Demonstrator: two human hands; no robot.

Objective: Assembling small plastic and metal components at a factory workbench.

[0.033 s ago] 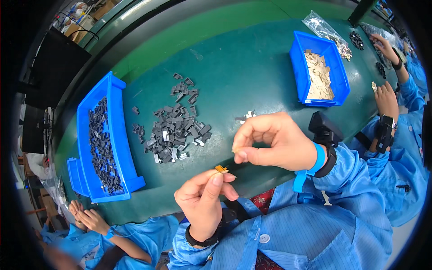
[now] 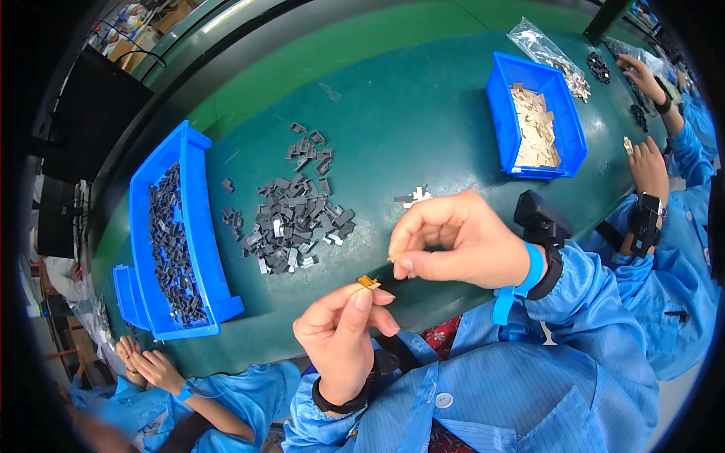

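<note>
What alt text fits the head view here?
Left hand pinches a small gold clip while the right hand hovers close above it, fingers curled, over a green table. Grey parts lie piled between two blue bins; co-workers' hands show at the edges.

Blue sleeves (image 2: 574,332), black wristbands (image 2: 340,405)
</note>
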